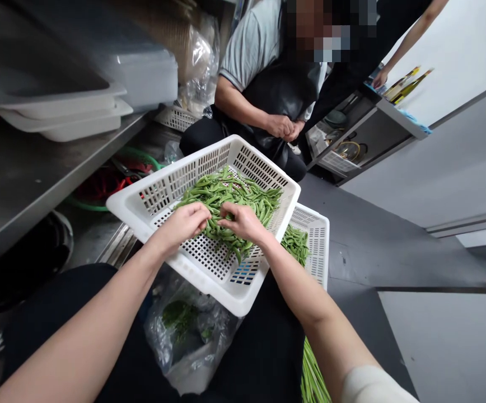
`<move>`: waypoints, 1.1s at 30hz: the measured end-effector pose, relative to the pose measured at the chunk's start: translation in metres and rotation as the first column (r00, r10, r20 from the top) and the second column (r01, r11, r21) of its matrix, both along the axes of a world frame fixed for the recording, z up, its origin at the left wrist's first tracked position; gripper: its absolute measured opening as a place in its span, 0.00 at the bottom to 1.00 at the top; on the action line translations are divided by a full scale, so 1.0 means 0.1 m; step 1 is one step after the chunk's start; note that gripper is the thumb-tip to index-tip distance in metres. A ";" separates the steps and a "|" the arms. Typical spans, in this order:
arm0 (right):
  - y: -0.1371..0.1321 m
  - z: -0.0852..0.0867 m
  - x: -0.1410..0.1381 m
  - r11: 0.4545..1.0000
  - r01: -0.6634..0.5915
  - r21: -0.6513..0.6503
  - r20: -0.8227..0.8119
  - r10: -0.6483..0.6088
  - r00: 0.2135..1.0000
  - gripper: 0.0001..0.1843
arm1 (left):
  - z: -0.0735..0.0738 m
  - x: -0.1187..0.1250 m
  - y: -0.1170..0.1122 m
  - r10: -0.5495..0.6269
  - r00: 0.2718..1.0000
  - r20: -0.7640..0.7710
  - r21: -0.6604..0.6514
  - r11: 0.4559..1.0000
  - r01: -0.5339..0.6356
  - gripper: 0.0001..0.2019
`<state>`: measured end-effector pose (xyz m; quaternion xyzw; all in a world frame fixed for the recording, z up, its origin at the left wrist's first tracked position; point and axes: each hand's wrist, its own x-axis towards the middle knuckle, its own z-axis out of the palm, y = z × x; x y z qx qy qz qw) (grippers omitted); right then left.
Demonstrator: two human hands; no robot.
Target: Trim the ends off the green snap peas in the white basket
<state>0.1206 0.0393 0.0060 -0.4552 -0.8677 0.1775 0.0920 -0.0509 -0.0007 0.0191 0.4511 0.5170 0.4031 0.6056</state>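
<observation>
A white slotted plastic basket [140,221] sits tilted over my lap. Green pea pods [249,196] lie heaped in its middle. My left hand [188,222] is over the near left side of the heap, its fingers curled into a pinch. Close by, my right hand [243,221] bends its thumb and index finger toward each other over the pods, a small gap away from the left. Whatever either pinch holds is too small to make out against the green pods.
A second white basket [321,240] with pods stands lower right. Below is a clear plastic bag [192,369] with green scraps. A steel counter [70,162] with white tubs [79,126] borders the left. Opposite crouches a person [247,106], hands together; another person's arm [411,42] reaches a shelf.
</observation>
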 end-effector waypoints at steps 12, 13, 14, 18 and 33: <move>-0.20 0.12 0.04 0.999 -0.046 0.030 -0.378 0.054 0.924 0.04 | -0.05 0.06 -0.02 -0.158 0.962 -0.221 0.128 0.974 0.189 0.11; -0.21 0.12 0.03 1.000 -0.025 0.010 -0.404 0.026 0.914 0.05 | -0.05 0.07 -0.02 -0.149 0.965 -0.217 0.127 0.976 0.180 0.10; -0.21 0.12 0.03 1.000 -0.005 -0.022 -0.448 -0.005 0.894 0.05 | -0.04 0.09 -0.02 -0.139 0.970 -0.200 0.120 0.979 0.165 0.09; -0.17 0.12 0.05 0.950 0.044 -0.309 -0.739 -0.268 0.618 0.10 | -0.01 0.11 -0.01 -0.114 0.993 -0.035 0.039 0.993 0.115 0.05; -0.15 0.14 0.03 0.695 -0.183 -0.695 -0.717 -0.689 0.109 0.21 | 0.00 0.12 -0.04 -0.219 0.943 -0.251 0.280 0.916 0.287 0.16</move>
